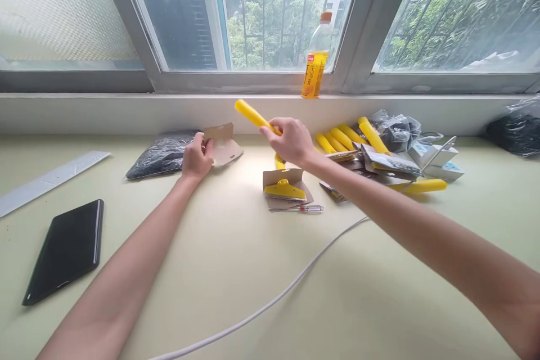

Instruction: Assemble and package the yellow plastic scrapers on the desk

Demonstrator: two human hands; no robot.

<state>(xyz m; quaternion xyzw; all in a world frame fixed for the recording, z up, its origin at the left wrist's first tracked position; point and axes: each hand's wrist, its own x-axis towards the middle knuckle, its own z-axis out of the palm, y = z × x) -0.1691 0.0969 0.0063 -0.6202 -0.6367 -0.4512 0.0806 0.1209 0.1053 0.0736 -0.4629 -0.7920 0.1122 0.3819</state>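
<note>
My left hand (pixel 198 156) is closed on the edge of a folded brown cardboard card (pixel 225 145), beside a clear bag of dark material (pixel 162 154). My right hand (pixel 292 139) grips a yellow tube-shaped handle (pixel 252 113), raised above the table and pointing to the upper left; its far end is hidden in the fist. Below that hand lies a yellow scraper head (pixel 285 190) on another cardboard card (pixel 298 178). A short yellow piece (pixel 279 162) shows just behind that card. In front of it rests a screwdriver (pixel 311 209) with a clear handle.
Several yellow-handled tools (pixel 373 135) and packages are piled at the right. A drink bottle (pixel 315 62) stands on the windowsill. On the left lie a black tablet-like device (pixel 65 250) and a flat pale strip (pixel 50 181). A white cable (pixel 270 305) crosses the table (pixel 202 270).
</note>
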